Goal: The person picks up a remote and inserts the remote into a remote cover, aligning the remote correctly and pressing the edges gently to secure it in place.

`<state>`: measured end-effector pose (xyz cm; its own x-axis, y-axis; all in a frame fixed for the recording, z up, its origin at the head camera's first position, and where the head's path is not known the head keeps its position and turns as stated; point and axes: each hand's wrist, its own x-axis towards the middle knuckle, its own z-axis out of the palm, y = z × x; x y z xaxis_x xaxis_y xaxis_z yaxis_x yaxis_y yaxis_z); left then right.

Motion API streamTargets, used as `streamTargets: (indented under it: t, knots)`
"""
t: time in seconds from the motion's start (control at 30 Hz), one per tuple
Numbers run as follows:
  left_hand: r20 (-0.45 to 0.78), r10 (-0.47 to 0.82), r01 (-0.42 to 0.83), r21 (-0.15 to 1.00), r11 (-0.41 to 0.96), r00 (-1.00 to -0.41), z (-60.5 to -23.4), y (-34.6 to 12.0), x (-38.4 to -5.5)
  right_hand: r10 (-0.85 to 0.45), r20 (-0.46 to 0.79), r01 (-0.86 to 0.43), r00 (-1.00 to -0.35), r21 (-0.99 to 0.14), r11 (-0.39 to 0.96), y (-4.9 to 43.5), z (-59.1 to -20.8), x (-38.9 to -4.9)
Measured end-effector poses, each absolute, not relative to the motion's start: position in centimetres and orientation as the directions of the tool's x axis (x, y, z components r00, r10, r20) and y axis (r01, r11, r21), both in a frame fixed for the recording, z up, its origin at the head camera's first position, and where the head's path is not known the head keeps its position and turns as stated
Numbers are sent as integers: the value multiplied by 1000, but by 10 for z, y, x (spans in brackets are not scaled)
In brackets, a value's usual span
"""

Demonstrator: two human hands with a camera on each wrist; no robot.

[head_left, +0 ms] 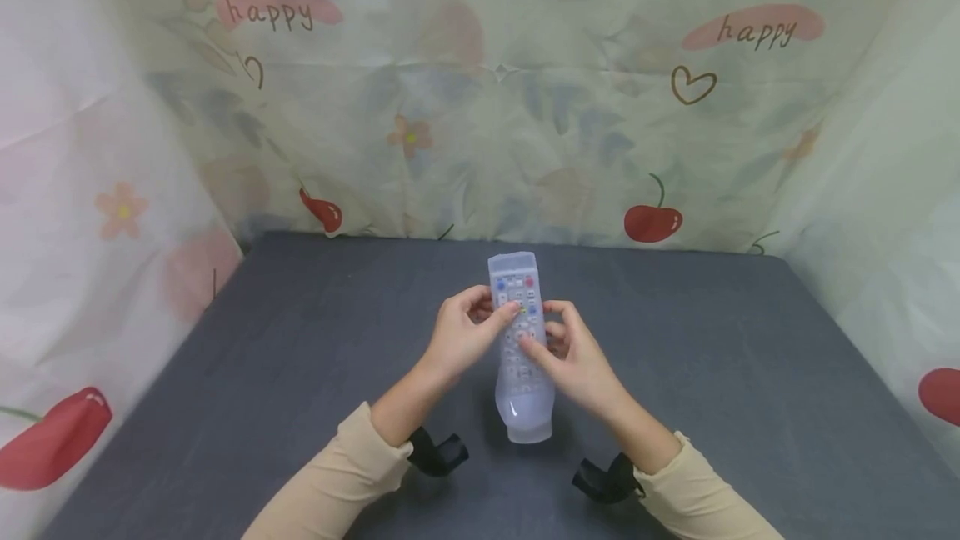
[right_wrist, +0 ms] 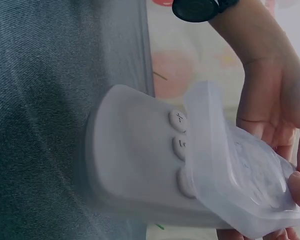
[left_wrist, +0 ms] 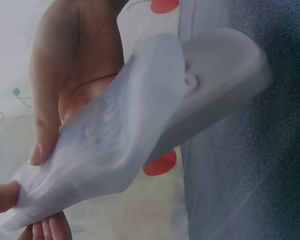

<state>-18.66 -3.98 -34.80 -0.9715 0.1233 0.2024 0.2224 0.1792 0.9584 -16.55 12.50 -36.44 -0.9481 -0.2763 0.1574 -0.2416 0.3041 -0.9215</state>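
A light grey remote control (right_wrist: 130, 145) sits inside a translucent soft cover (head_left: 525, 398), tilted above the dark table. Coloured and white buttons show blurrily through the cover. The near end of the remote is bare; several round buttons peek out beside the cover's lip in the right wrist view. My left hand (head_left: 468, 336) grips the left side, its thumb lying on the button face and its fingers partly hidden behind. From the right, slightly nearer to me, my right hand (head_left: 581, 352) holds the covered remote, thumb on the front and fingers curled at the edge.
The dark grey tabletop (head_left: 360, 340) stretches around the hands. Patterned cloth (head_left: 495, 107) with cherries, hearts and flowers hangs at the back and both sides. Black straps (head_left: 438, 452) stick out at the wrists, beside the beige sleeves (head_left: 337, 469).
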Motion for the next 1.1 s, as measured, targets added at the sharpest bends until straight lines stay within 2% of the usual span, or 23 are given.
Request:
streamTargets:
  t: [0.27, 0.57, 0.73, 1.1]
  knots:
    - [224, 206, 256, 956, 146, -953, -350, -40, -186, -304, 137, -245, -943, -903, 352, 130, -362, -167]
    - [233, 183, 260, 956, 137, -955, -352, -39, -186, -158, 300, -339, -941, -824, 454, 137, -345, -177]
    - [243, 180, 271, 951, 152, -953, -353, -38, -185, -169, 363, -394, -916, -740, 546, 137, -340, -179]
    - [195, 102, 200, 979, 45, -976, -347, -36, -181, -203, 540, -524, -817, -547, 653, 129, -342, -173]
